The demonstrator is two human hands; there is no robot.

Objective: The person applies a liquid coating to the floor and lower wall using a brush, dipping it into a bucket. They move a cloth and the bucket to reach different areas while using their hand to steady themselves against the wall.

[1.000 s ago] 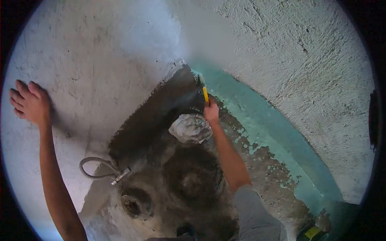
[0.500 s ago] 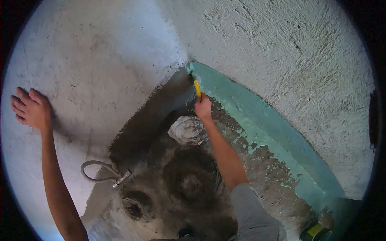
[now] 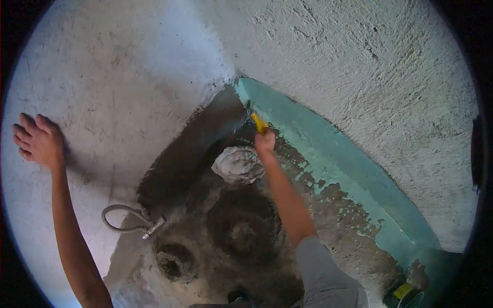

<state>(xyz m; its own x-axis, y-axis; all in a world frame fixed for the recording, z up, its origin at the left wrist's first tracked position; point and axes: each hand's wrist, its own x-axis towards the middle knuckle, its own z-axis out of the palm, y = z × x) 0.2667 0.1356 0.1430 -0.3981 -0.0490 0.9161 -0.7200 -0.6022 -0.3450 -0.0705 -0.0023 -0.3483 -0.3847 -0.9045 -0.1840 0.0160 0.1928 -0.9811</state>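
Observation:
My left hand lies against the pale plastered wall, fingers apart and holding nothing. My right hand is closed round the yellow handle of a brush. The brush's dark tip points up at the green coating, just below the corner where the two walls meet. Green coating covers the foot of the right wall and spreads with a ragged edge over the floor. Left of the brush, the base of the left wall is a dark band without green.
A whitish wrapped lump sits on the floor below my right hand. A flexible hose with a metal end sticks out at the left wall. Nearby is a round hole. A container with a yellow label stands at the lower right.
My right hand has moved slightly down and to the right with the brush, whose handle is now more tilted. A bit more green shows at the corner. My left hand stays on the wall.

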